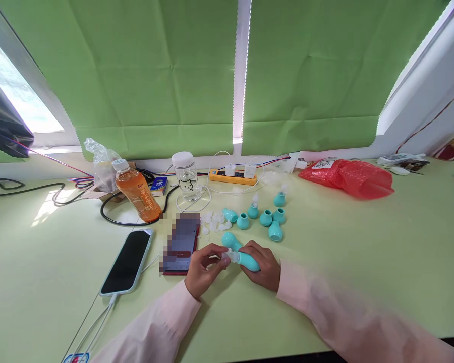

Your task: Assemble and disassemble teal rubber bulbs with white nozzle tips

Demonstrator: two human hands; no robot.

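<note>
A glossy turquoise bulb-shaped piece (249, 261) is enclosed by the curled right hand (263, 265); at its left end, a translucent piece (232, 256) is pinched by the left hand (206, 269). A red-edged phone (181, 254) is positioned beside the left hand. Rightward, pale-green tabletop (348, 247) is left bare, bounded by a dark front edge.

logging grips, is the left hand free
No, the left hand pinches the translucent piece at the end of the teal piece.
</note>
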